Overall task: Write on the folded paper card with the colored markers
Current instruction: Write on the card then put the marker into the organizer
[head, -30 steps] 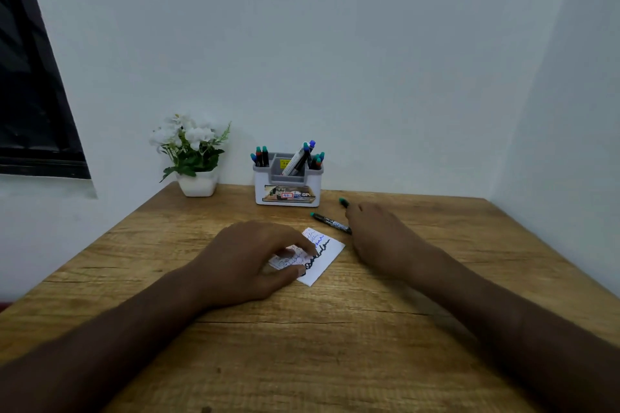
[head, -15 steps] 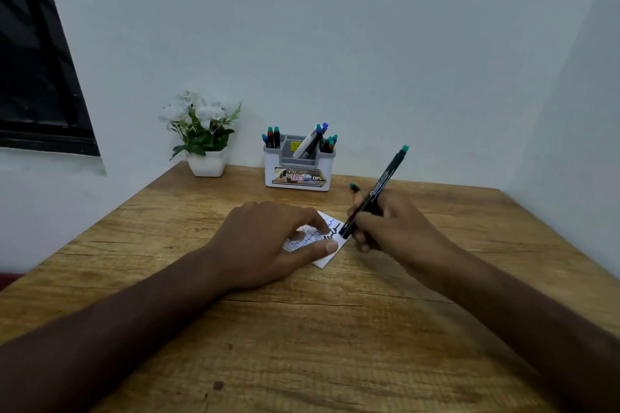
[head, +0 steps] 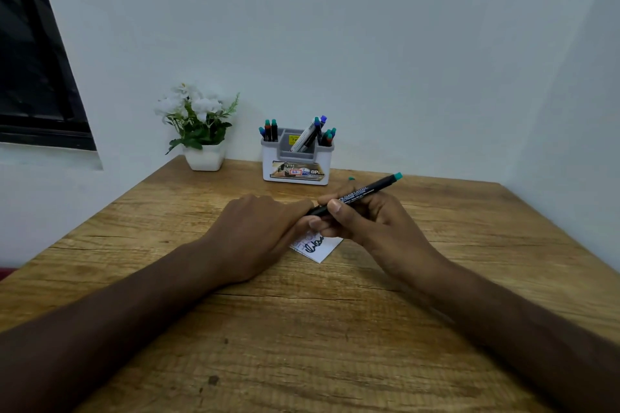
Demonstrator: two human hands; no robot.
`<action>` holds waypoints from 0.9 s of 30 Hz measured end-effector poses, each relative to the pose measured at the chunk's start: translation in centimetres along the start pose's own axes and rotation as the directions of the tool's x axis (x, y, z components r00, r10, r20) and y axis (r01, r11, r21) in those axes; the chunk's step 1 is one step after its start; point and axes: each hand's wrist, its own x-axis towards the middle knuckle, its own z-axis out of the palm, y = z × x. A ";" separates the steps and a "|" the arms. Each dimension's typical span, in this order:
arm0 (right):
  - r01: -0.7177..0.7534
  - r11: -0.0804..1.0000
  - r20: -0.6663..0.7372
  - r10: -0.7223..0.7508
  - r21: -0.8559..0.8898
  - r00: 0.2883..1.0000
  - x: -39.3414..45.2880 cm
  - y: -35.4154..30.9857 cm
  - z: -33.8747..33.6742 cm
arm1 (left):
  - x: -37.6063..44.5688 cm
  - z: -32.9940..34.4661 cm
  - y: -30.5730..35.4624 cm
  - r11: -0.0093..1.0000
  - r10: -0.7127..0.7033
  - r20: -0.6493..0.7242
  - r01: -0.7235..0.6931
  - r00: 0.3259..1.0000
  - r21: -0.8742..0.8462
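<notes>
A small white folded card (head: pixel 322 249) with black and coloured writing lies on the wooden table (head: pixel 302 329), partly hidden under both hands. My right hand (head: pixel 375 228) grips a black marker (head: pixel 364 193) with a green end, held slanting with that end up and to the right. My left hand (head: pixel 261 235) is just left of it, its thumb and forefinger pinching the marker's lower end above the card. That lower end is hidden by the fingers.
A white and grey holder (head: pixel 297 164) with several markers stands at the back by the wall. A white pot of white flowers (head: pixel 201 131) is to its left. A small green cap (head: pixel 351 178) lies on the table behind my right hand.
My right hand picked the marker off the table and brought it over the card. My left hand left the card and closed its fingertips on the marker's lower end.
</notes>
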 end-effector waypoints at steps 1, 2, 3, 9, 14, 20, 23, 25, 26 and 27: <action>-0.021 0.996 0.001 0.021 0.083 1.000 0.0 -0.2 -0.1 | -0.1 0.1 -0.2 1.000 -0.007 0.002 0.007 1.000 -0.010; -0.045 0.985 0.008 0.044 0.166 0.999 0.1 -0.5 -0.2 | -0.1 0.2 -0.4 1.000 -0.013 0.005 0.013 1.000 -0.022; -0.060 0.975 0.015 0.058 0.213 0.998 0.1 -0.7 -0.3 | -0.1 0.2 -0.6 0.999 -0.017 0.008 0.018 1.000 -0.037; 0.033 0.998 -0.219 -0.023 0.045 0.975 0.7 -0.9 -2.2 | 0.2 0.1 -0.8 0.994 -0.030 0.026 0.033 0.999 -0.103; -0.106 0.994 -0.117 0.100 -0.041 0.988 0.4 0.0 -2.7 | 0.1 0.4 -1.3 0.983 0.005 0.048 0.004 0.999 -0.183; -0.091 0.934 -0.050 0.078 -0.346 0.996 -0.3 -0.3 -1.3 | 0.1 0.2 -1.1 0.935 -0.012 0.018 0.017 1.000 -0.355; -0.038 0.902 -0.030 0.028 -0.429 0.999 -0.4 -0.4 -0.4 | 0.2 0.5 -1.2 0.920 -0.015 0.002 0.015 1.000 -0.391; -0.028 0.890 -0.048 0.007 -0.455 0.999 -0.3 -0.2 -0.2 | 0.2 0.5 -1.2 0.911 -0.003 -0.012 -0.002 1.000 -0.413; -0.037 0.890 -0.061 0.010 -0.455 0.998 -0.2 -0.2 -0.2 | 0.2 0.5 -1.1 0.910 0.004 -0.015 -0.010 1.000 -0.414; -0.048 0.889 -0.070 0.019 -0.455 0.997 -0.2 -0.1 -0.2 | 0.2 0.4 -1.1 0.911 0.011 -0.020 -0.019 1.000 -0.413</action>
